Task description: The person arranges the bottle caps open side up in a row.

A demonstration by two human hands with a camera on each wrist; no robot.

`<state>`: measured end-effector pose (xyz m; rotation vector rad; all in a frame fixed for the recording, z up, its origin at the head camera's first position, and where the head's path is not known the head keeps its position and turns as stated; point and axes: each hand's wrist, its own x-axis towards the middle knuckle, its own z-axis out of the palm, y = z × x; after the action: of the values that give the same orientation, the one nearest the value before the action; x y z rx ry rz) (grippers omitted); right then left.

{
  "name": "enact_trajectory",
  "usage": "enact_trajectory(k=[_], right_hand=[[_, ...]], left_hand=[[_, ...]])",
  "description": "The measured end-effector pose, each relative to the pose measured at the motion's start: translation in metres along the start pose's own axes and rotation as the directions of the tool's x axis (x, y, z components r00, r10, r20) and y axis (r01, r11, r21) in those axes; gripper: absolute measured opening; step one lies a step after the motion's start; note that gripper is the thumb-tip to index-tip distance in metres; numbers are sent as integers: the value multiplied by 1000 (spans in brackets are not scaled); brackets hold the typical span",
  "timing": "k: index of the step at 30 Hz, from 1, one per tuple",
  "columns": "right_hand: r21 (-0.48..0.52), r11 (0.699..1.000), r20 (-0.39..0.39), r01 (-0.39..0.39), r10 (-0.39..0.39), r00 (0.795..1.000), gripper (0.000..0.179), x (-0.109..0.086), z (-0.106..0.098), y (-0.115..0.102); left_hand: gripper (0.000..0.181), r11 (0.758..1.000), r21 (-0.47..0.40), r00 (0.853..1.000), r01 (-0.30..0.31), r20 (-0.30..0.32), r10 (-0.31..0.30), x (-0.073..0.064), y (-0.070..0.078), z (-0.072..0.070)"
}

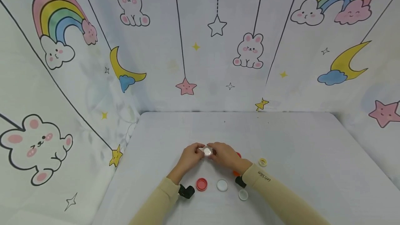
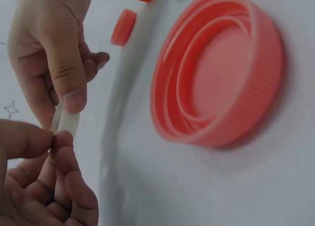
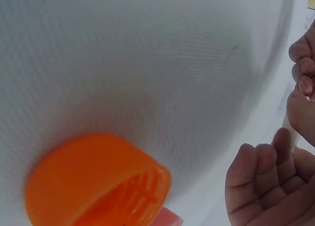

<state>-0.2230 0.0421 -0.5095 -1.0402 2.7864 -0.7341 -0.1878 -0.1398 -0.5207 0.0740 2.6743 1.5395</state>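
Note:
A small round whitish cap (image 1: 207, 151) is held between both hands above the middle of the table. My left hand (image 1: 189, 157) pinches its left edge between thumb and fingers. From the other side, my right hand (image 1: 224, 155) grips the same cap. In the left wrist view the cap (image 2: 69, 122) appears edge-on, partly covered by fingertips. A red cap (image 1: 201, 184) lies hollow side up near the left wrist. Close to the right wrist is an orange cap (image 3: 98, 181), resting on its side or tilted.
Nearer the front lie a white cap (image 1: 222, 185) and a pale translucent cap (image 1: 243, 194). A yellow ring-like cap (image 1: 262, 162) sits right of the right wrist. Another red cap (image 2: 123, 27) is partly hidden behind the right hand in the head view. Patterned curtains (image 1: 162, 61) surround the white table (image 1: 281, 131).

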Motion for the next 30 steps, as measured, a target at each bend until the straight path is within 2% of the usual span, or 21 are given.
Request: enact_trajectory(k=[3,8,17,24,30], right_hand=[[10,1000,25,-16,16,1000,45,0,1,0],[21,999,37,-24,23,999,46,-1,3,1],[18,1000,93,-8,6,996,41,-1,6,5],[17,1000,123,-22,20,992,38,-1,8,6],[0,999,142,-45,45,989,40,1,10,6]], left_hand=[[33,998,56,999,-34,13,33,-1,-1,0],[35,991,124,998,-58,23,56,-2,-2,2],[37,971,232,997,-63,49,53,-5,-5,7],[37,956,281,996,-86,51,74,-5,-5,10],[35,953,288,996,-92,40,84,-8,-3,9]])
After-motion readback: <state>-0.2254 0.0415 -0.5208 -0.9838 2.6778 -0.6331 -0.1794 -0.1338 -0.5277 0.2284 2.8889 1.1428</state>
